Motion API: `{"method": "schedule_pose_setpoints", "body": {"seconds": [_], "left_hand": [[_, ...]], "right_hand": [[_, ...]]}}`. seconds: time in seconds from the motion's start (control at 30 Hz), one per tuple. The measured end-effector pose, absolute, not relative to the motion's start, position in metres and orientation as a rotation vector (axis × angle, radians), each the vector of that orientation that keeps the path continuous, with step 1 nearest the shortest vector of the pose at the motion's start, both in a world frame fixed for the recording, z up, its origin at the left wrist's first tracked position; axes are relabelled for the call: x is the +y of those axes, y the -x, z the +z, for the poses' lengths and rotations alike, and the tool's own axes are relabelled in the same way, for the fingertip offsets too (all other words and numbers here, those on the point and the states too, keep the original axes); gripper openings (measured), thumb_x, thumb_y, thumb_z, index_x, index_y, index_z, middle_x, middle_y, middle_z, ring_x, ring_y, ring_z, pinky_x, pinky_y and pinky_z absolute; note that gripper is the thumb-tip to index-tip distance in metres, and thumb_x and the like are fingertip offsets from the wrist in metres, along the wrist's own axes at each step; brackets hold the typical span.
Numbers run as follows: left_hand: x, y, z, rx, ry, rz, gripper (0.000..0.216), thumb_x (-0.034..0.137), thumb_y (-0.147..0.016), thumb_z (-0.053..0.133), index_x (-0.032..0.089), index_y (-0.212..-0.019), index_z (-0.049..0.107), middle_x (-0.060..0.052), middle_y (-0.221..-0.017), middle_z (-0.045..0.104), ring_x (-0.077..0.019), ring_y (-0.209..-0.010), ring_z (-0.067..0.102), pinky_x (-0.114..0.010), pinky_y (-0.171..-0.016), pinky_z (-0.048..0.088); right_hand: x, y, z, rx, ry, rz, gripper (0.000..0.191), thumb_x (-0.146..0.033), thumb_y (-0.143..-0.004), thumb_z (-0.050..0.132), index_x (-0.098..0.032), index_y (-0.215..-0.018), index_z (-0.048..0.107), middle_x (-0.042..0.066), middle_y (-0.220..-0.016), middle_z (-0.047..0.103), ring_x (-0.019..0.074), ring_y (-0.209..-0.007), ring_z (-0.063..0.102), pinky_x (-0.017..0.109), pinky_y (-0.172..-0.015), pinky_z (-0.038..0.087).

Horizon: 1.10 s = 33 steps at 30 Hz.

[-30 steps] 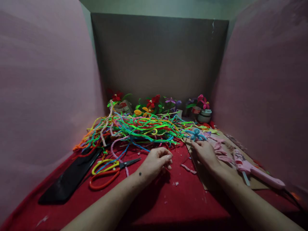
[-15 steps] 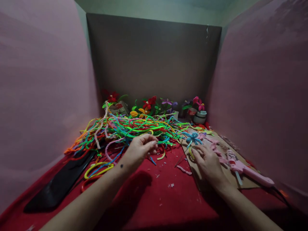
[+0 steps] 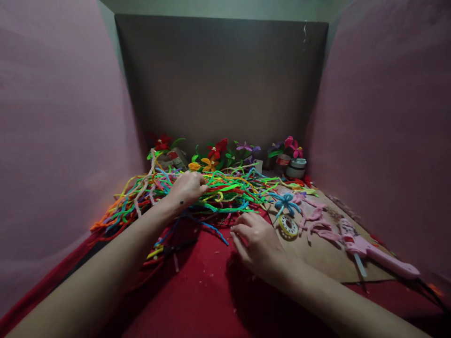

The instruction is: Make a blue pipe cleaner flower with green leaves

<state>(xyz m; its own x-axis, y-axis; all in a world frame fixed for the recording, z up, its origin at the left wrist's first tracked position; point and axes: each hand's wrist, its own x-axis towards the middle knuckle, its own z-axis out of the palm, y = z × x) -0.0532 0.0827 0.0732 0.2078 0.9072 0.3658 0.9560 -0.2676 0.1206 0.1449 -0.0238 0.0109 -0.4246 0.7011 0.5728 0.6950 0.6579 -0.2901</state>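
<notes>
My left hand (image 3: pixel 188 190) is over a tangled heap of coloured pipe cleaners (image 3: pixel 225 188), its fingers curled down among them. What those fingers hold, if anything, is hidden. Lower and to the right, my right hand (image 3: pixel 257 241) hovers above the red cloth (image 3: pixel 211 286), fingers bent and slightly apart, with nothing visible in them. Beside it on the cardboard lies a yellow-rimmed spool (image 3: pixel 288 226) with a white, holed face. A blue pipe-cleaner flower (image 3: pixel 286 204) is just behind the spool.
A pink glue gun (image 3: pixel 380 258) lies on the cardboard (image 3: pixel 317 263) at right, near pink pipe-cleaner pieces (image 3: pixel 313 218). Pipe-cleaner flowers (image 3: pixel 218 149) and a lidded jar (image 3: pixel 296 167) stand along the back. Pink walls rise on both sides.
My left hand has moved forward and left onto the heap. My right hand has come away from the yellow spool, leftward over the red cloth. The view has shifted slightly.
</notes>
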Motion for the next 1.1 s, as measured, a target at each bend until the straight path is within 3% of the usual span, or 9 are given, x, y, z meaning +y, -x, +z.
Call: {"method": "schedule_pose_setpoints", "body": {"seconds": [0.07,0.13,0.23,0.33,0.6,0.73,0.93,1.1], "left_hand": [[0.087,0.053,0.074,-1.84,2.349,-0.561,0.02,0.027,-0.069,0.052,0.019,-0.062,0.069,-0.007,-0.065,0.066,-0.0197,-0.067,0.058,-0.026,-0.059,0.035],[0.09,0.054,0.077,-1.858,2.349,-0.588,0.021,0.026,-0.069,0.05,0.019,-0.063,0.069,-0.007,-0.064,0.066,-0.0194,-0.064,0.058,-0.026,-0.056,0.033],[0.092,0.058,0.085,-1.897,2.34,-0.651,0.023,0.029,-0.07,0.049,0.018,-0.067,0.069,-0.006,-0.062,0.066,-0.0185,-0.06,0.057,-0.026,-0.053,0.033],[0.093,0.065,0.093,-1.983,2.34,-0.82,0.022,0.029,-0.069,0.051,0.016,-0.059,0.066,-0.004,-0.054,0.062,-0.0158,-0.054,0.055,-0.025,-0.05,0.033],[0.09,0.083,0.115,-1.822,2.013,-2.282,0.008,0.016,-0.07,0.056,0.013,-0.063,0.058,0.003,-0.05,0.054,-0.0058,-0.042,0.047,-0.019,-0.045,0.037],[0.084,0.086,0.13,-1.564,1.896,-2.662,0.009,0.01,-0.073,0.054,0.015,-0.066,0.056,0.005,-0.049,0.051,-0.0053,-0.04,0.044,-0.02,-0.04,0.033],[0.067,0.082,0.135,-1.609,1.966,-2.552,0.008,0.016,-0.077,0.053,0.016,-0.07,0.057,0.006,-0.05,0.05,-0.0032,-0.035,0.035,-0.018,-0.036,0.022],[0.059,0.069,0.109,-1.809,2.182,-1.747,0.014,0.024,-0.079,0.052,0.017,-0.069,0.059,0.002,-0.052,0.055,-0.008,-0.044,0.046,-0.021,-0.046,0.033]], "right_hand": [[-0.008,-0.138,0.015,-2.181,1.068,-0.036,0.021,-0.015,-0.08,0.048,-0.015,-0.076,0.068,0.013,-0.088,0.061,0.0213,-0.083,0.054,0.036,-0.073,0.045],[0.013,-0.134,0.019,-2.071,1.082,-0.066,0.023,-0.015,-0.079,0.049,-0.015,-0.093,0.067,0.014,-0.102,0.059,0.0234,-0.096,0.052,0.037,-0.081,0.045],[0.044,-0.131,0.018,-2.095,1.093,-0.067,0.04,-0.014,-0.079,0.049,-0.019,-0.118,0.057,0.013,-0.128,0.048,0.0247,-0.116,0.043,0.041,-0.094,0.04],[0.061,-0.124,0.005,-2.299,1.131,-0.062,0.042,-0.015,-0.082,0.045,-0.023,-0.122,0.055,0.01,-0.134,0.046,0.0254,-0.12,0.04,0.043,-0.094,0.04],[0.053,-0.115,-0.015,-2.453,1.171,-0.117,0.038,-0.018,-0.086,0.039,-0.022,-0.12,0.056,0.008,-0.126,0.054,0.0259,-0.118,0.04,0.04,-0.095,0.039],[0.05,-0.114,-0.017,-2.448,1.198,-0.109,0.04,-0.018,-0.086,0.039,-0.023,-0.122,0.055,0.006,-0.129,0.051,0.0262,-0.12,0.037,0.04,-0.096,0.038],[0.049,-0.115,-0.023,-2.446,1.211,-0.081,0.04,-0.021,-0.084,0.042,-0.024,-0.123,0.054,0.006,-0.132,0.049,0.0276,-0.122,0.036,0.041,-0.096,0.037],[0.046,-0.116,-0.022,-2.438,1.22,-0.069,0.04,-0.021,-0.083,0.044,-0.026,-0.122,0.054,0.005,-0.131,0.049,0.028,-0.123,0.034,0.042,-0.095,0.037]]}}
